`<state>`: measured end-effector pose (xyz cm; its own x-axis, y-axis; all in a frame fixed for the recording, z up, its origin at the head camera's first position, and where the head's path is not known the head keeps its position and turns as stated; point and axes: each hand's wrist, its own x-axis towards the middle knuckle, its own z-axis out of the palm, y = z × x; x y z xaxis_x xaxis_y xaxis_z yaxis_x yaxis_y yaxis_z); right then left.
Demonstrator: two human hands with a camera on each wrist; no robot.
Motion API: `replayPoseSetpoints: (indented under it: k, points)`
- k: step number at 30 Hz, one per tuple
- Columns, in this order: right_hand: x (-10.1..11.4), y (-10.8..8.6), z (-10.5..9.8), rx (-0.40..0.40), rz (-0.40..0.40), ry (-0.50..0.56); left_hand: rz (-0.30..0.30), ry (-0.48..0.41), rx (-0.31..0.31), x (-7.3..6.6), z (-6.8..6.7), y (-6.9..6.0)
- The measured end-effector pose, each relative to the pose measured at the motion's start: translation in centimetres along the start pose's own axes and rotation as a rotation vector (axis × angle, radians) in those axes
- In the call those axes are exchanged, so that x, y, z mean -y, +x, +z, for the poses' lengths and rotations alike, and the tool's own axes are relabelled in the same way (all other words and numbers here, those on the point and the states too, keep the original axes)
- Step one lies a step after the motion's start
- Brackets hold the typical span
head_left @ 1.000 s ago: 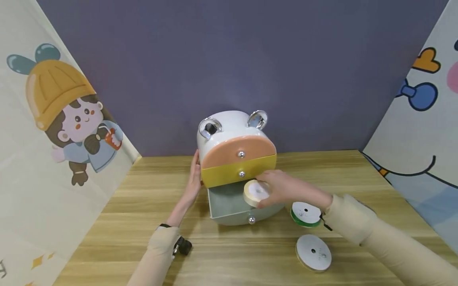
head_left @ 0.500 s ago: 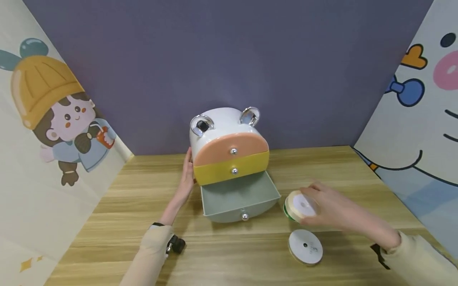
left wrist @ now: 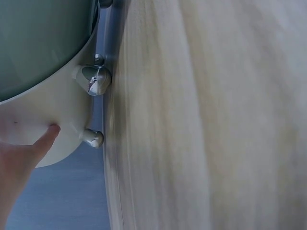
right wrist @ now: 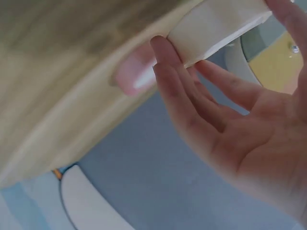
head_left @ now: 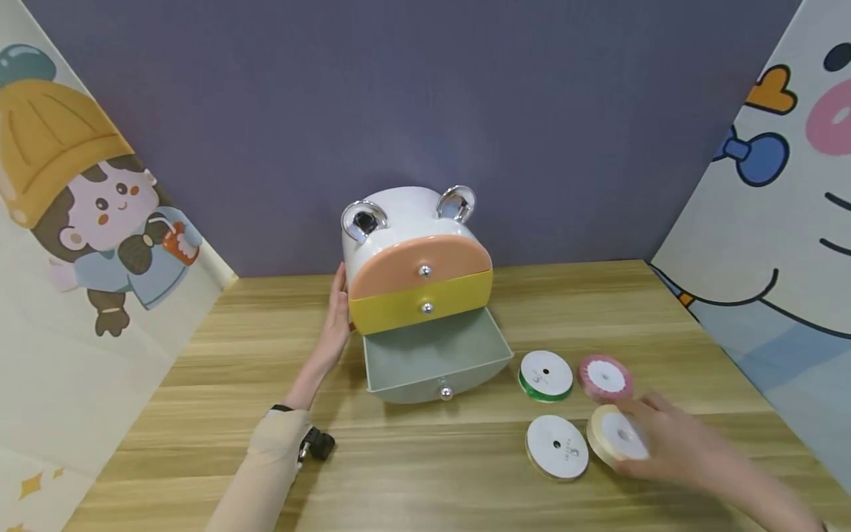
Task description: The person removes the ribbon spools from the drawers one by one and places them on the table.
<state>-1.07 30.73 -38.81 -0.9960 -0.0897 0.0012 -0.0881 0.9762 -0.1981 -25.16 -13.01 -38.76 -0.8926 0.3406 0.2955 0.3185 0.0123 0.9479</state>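
My right hand [head_left: 678, 443] pinches a cream ribbon spool [head_left: 618, 434] between thumb and fingers, low over the table's right part; in the right wrist view the spool [right wrist: 216, 31] sits at the fingertips. My left hand [head_left: 332, 325] rests along the left side of a white drawer box [head_left: 412, 214] with silver ears. In the left wrist view, my left hand [left wrist: 24, 158] lies on the box's pale side. The grey-green bottom drawer [head_left: 432, 347] stands pulled out. The yellow and orange drawers above it are closed.
Near the cream spool lie a green-edged spool [head_left: 545, 374], a pink spool [head_left: 605, 377] and a white-faced spool [head_left: 557, 447]. The wooden table [head_left: 412, 473] ends at a purple-grey back wall [head_left: 532, 133], with cartoon-printed walls on both sides.
My right hand has carried the cream spool out from over the open drawer, rightward past the green spool, to beside the white-faced one. The left hand has stayed on the box.
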Motion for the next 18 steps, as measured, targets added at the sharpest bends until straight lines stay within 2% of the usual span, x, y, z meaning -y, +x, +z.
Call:
replayPoseSetpoints:
  k: [4,11,18]
  points:
    - [-0.6,-0.8,1.1,0.024,0.031,-0.003,-0.001,-0.004,0.001,0.1,-0.1,0.2]
    - [-1.1,-1.0,2.1,0.095,0.105,0.018,-0.008,0.011,0.010,0.2,-0.1,0.2]
    - [-0.9,-0.9,2.3,0.074,0.103,0.022,-0.020,0.012,0.016,0.0,-0.1,0.1]
